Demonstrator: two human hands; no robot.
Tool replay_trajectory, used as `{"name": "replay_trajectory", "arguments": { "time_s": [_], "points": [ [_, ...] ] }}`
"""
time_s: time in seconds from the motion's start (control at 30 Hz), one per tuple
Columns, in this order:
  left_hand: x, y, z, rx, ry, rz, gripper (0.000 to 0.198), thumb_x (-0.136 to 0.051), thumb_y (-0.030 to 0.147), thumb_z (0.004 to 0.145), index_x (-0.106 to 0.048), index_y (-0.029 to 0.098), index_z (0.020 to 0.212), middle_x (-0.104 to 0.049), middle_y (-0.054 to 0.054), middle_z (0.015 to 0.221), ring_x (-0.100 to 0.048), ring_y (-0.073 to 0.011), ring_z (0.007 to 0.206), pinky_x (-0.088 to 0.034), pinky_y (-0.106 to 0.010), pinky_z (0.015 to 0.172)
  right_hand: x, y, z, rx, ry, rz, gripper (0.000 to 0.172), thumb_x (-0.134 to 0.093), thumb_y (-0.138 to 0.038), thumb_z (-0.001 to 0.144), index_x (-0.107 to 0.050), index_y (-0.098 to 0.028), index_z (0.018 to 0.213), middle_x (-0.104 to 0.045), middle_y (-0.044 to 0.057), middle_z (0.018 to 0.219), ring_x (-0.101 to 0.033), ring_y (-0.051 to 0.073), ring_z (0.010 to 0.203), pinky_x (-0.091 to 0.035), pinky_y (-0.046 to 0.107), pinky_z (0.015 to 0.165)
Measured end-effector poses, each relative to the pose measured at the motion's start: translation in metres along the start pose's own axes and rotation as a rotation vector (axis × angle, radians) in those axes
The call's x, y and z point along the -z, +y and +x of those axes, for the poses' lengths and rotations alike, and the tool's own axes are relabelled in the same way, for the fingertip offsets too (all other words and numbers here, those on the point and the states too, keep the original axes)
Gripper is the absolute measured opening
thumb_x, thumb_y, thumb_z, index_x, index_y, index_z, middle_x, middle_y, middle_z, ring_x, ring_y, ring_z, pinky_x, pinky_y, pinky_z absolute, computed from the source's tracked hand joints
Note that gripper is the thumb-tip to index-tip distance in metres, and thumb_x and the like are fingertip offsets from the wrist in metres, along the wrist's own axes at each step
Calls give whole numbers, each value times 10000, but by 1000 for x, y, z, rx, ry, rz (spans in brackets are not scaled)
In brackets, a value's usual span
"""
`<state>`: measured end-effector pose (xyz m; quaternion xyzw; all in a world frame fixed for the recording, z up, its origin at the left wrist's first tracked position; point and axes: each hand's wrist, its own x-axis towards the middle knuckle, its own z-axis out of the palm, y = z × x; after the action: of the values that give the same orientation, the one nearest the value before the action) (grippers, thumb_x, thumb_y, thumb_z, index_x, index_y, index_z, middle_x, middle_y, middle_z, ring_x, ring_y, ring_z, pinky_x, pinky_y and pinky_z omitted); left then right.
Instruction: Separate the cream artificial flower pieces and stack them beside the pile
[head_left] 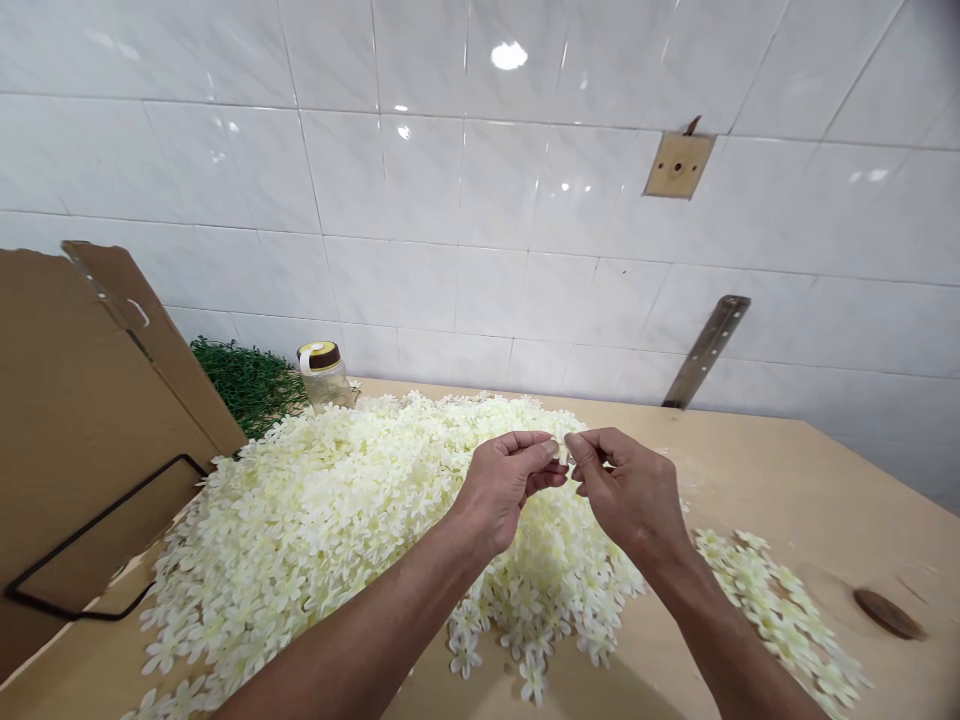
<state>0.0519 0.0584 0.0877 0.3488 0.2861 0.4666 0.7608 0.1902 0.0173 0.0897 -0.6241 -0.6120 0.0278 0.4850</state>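
Two hands up, pinched together over the pile of cream flowers (337,510). Cardboard box (75,420) at 9 o'clock, jar (324,372) at 11. Your left hand (502,480) and right hand (630,490) meet fingertip to fingertip, both clamped on one small flower piece (568,452), mostly hidden. Looks like you're separating or fitting petals; next move likely needs a fine pull. Smaller flower row (772,600) at 4 o'clock.
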Motion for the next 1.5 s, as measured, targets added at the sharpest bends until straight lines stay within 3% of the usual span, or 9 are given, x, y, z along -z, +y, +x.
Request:
{"name": "replay_trajectory", "arguments": {
  "time_s": [0.2, 0.37, 0.47, 0.6, 0.73, 0.9, 1.17, 1.5],
  "points": [
    [0, 7, 1, -44, 15, 47, 106, -706, 73, 767, -681, 65, 870, -656, -80, 734, -649, -153, 650, -539, -315, 705, 7, -5, 4, -321, -95, 274, 415, -625, -577, 844, -704, -171, 815, -644, 15, 636, -616, 145, 490, -502, 268, 500],
    [7, 18, 6, -121, 71, 62, 142, -723, 85, 754, -672, 79, 886, -659, -70, 755, -655, -152, 659, -546, -323, 720, 8, 5, 9, -384, -102, 587, 409, -706, -565, 781, -704, -157, 768, -630, 26, 698, -562, 122, 547, -528, 267, 500],
    [11, 22, 9, -159, 97, 67, 145, -718, 93, 758, -667, 85, 893, -657, -64, 757, -661, -153, 669, -547, -321, 725, 5, 8, 10, -379, -95, 564, 396, -720, -550, 771, -714, -153, 787, -613, 21, 674, -561, 129, 562, -538, 272, 500],
    [13, 23, 10, -177, 107, 93, 139, -715, 113, 769, -664, 90, 897, -656, -63, 760, -656, -151, 664, -550, -321, 714, 0, 9, 8, -304, -114, 281, 354, -700, -490, 806, -738, -176, 965, -682, 48, 806, -625, 155, 587, -569, 306, 524],
    [13, 18, 9, -182, 97, 173, 128, -702, 108, 772, -665, 94, 894, -662, -67, 753, -660, -160, 657, -552, -331, 703, -4, 7, 2, -26, -58, 81, 274, -624, -406, 885, -734, -202, 1031, -697, 81, 1055, -654, 179, 743, -584, 298, 554],
    [8, 10, 5, -165, 34, 264, 117, -693, 96, 764, -657, 104, 875, -671, -71, 719, -658, -171, 641, -548, -343, 685, -5, 0, -1, 194, 76, -15, 194, -635, -354, 899, -755, -210, 945, -703, 61, 998, -604, 121, 636, -530, 252, 512],
    [4, 8, 0, -83, -44, 174, 100, -692, 130, 775, -667, 96, 866, -690, -89, 782, -666, -169, 694, -546, -345, 759, -4, 0, -1, 254, 89, -21, 110, -662, -266, 878, -761, -221, 861, -715, 28, 891, -607, 120, 634, -518, 247, 548],
    [3, 6, -1, -46, -69, 101, 164, -717, 131, 779, -659, 86, 926, -704, -97, 789, -674, -165, 687, -556, -330, 764, -3, -1, -1, 288, 93, -69, 167, -601, -229, 912, -699, -190, 783, -703, 28, 809, -628, 143, 685, -491, 263, 623]
  ]
}}
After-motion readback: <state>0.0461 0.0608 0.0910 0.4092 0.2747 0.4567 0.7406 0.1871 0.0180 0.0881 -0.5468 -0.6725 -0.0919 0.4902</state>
